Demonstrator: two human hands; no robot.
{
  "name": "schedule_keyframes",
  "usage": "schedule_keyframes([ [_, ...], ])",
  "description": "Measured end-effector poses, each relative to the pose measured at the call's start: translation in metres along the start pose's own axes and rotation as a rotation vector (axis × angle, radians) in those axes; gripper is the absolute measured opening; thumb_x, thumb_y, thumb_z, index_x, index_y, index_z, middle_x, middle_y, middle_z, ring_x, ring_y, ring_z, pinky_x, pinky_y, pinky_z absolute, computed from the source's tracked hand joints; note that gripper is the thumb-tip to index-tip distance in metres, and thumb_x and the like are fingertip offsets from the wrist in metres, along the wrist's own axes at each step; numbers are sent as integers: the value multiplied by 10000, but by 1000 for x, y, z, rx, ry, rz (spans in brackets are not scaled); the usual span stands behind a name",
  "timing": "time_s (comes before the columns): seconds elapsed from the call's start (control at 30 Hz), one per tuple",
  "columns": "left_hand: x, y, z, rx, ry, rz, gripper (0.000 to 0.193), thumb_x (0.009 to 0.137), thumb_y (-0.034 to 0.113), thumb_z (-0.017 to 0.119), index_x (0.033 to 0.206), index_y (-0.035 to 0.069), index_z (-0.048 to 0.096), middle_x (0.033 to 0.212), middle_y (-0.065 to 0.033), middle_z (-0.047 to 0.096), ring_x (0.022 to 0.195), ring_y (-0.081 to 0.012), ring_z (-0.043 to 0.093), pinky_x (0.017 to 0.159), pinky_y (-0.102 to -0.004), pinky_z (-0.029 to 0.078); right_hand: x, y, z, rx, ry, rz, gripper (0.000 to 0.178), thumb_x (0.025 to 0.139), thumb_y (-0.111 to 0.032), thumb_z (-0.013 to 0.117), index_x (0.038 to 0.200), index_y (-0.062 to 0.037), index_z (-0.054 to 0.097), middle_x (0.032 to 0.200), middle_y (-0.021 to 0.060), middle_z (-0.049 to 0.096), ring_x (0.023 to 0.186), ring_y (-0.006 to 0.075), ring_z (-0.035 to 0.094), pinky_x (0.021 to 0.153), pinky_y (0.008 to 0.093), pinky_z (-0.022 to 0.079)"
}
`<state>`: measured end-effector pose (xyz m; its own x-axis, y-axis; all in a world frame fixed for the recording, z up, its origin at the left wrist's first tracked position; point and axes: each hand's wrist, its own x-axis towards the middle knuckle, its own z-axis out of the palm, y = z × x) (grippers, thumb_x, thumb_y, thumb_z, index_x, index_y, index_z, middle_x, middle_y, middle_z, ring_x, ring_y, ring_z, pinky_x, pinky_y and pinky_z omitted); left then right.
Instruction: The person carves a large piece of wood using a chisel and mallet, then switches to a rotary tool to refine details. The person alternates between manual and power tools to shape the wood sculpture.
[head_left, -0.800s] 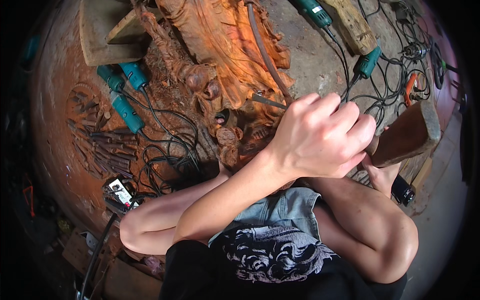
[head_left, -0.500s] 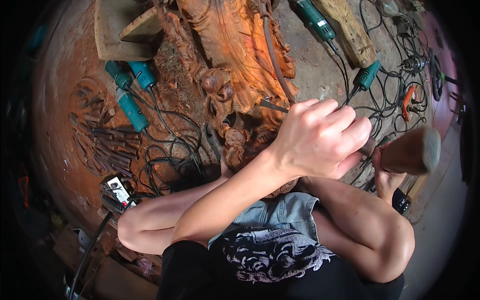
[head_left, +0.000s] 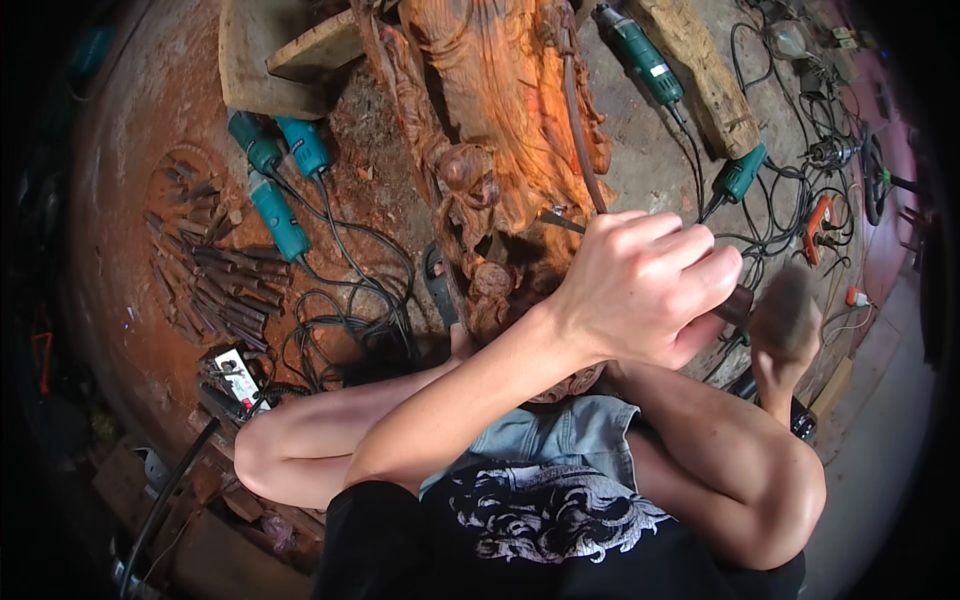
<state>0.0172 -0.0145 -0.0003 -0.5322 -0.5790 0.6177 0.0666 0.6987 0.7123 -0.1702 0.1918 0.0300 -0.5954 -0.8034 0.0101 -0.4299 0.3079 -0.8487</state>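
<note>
Head view: left hand closed round chisel, blade tip at wood carving, upper middle. Right hand holds mallet, fingers mostly hidden. Mallet has swung inward, nearer chisel's butt; blow appears under way.

Blurred mallet, carving cut off above

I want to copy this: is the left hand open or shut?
Shut: the left hand curls round the chisel, with blade poking out one side, handle the other.
</note>
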Motion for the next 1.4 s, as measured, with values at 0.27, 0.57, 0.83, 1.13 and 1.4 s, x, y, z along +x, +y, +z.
schedule_keyframes([
  [0.27, -1, -3, 5, 43, -36, -32, 383, 593, 231, 778, 929, 75, 681, 743, -35, 574, 591, -225, 592, 488, -353, 469, -4, -20, 2, 173, -21, 40, 443, 872, -69, 777, 1294, 31, 688, 1116, 130, 774, 1055, 223, 741, 1227, 508, 217],
  [0.57, 3, -9, 6, -9, -69, -116, 366, 717, 137, 786, 1070, 93, 702, 848, -48, 636, 738, -238, 667, 618, -369, 551, 0, -20, -1, -240, -66, 91, 794, 703, -93, 918, 1408, -17, 559, 1267, 162, 690, 1166, 256, 669, 1032, 385, 524],
  [0.83, -18, 7, 15, 172, 7, 85, 389, 826, 145, 706, 1211, 130, 759, 968, -13, 688, 706, -170, 556, 565, -299, 486, -7, 22, 3, -219, 47, 214, 590, 848, -42, 828, 1353, -16, 522, 1055, 60, 701, 979, 163, 678, 915, 310, 539],
  [1.13, -4, -1, 21, 34, 125, 37, 406, 577, 136, 768, 980, 101, 738, 709, 4, 531, 595, -189, 542, 496, -314, 448, -38, -1, -2, -176, -9, 119, 557, 838, -25, 827, 1313, -11, 537, 1032, 63, 703, 957, 155, 676, 894, 307, 535],
  [1.4, -6, -7, 18, 31, 179, 51, 412, 573, 112, 748, 985, 116, 740, 732, 0, 567, 610, -191, 563, 504, -327, 453, -76, -16, 8, -131, -122, -4, 578, 820, -28, 824, 1323, -6, 539, 1063, 78, 701, 994, 171, 671, 919, 321, 523],
])
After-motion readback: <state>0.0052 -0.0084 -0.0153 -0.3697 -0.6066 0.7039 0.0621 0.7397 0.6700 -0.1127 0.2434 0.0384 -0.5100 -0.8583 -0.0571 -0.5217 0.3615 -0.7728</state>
